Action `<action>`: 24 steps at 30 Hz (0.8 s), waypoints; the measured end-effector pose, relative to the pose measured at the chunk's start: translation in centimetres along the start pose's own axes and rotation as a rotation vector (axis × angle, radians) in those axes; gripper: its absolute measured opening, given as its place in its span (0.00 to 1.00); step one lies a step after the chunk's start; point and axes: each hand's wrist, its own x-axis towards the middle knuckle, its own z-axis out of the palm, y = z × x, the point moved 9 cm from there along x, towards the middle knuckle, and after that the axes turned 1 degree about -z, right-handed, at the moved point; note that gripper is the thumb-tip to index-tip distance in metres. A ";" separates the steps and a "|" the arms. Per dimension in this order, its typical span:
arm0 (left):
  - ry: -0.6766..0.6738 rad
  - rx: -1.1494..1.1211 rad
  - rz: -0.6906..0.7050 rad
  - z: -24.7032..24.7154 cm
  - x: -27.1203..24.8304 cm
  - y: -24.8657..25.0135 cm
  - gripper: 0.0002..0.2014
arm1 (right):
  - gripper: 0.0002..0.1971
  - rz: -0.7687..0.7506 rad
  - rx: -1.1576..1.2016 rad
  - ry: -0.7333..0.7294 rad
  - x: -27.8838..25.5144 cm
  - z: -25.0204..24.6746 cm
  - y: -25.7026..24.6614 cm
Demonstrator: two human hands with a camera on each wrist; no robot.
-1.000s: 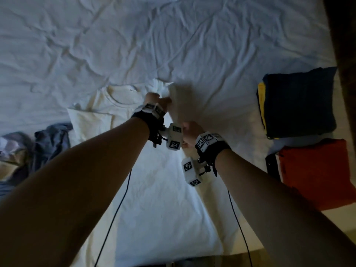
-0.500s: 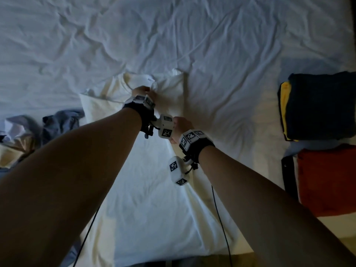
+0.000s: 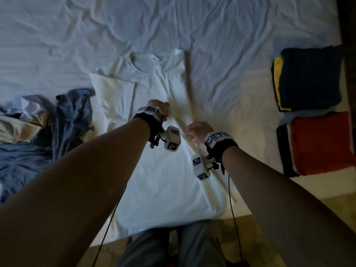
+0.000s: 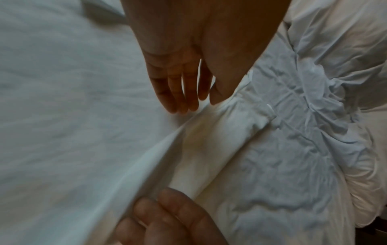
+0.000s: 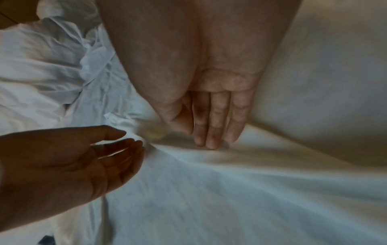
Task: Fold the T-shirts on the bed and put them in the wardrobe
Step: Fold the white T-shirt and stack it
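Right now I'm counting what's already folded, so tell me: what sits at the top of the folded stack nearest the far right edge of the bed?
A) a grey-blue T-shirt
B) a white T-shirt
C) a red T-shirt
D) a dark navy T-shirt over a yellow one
D: the dark navy T-shirt lies on top, with a yellow T-shirt edge showing beneath it, farther up the bed than the red T-shirt.
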 end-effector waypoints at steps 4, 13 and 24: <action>-0.099 0.043 -0.039 1.4 -3.5 -3.5 0.07 | 0.12 0.059 -0.012 0.044 -3.4 0.7 4.9; -0.187 0.079 -0.105 4.9 -6.2 -12.2 0.07 | 0.02 0.144 -0.328 -0.100 -7.9 3.2 14.9; -0.280 0.002 -0.168 9.6 -11.4 -20.1 0.13 | 0.16 -0.038 -0.255 -0.018 -12.7 4.9 17.7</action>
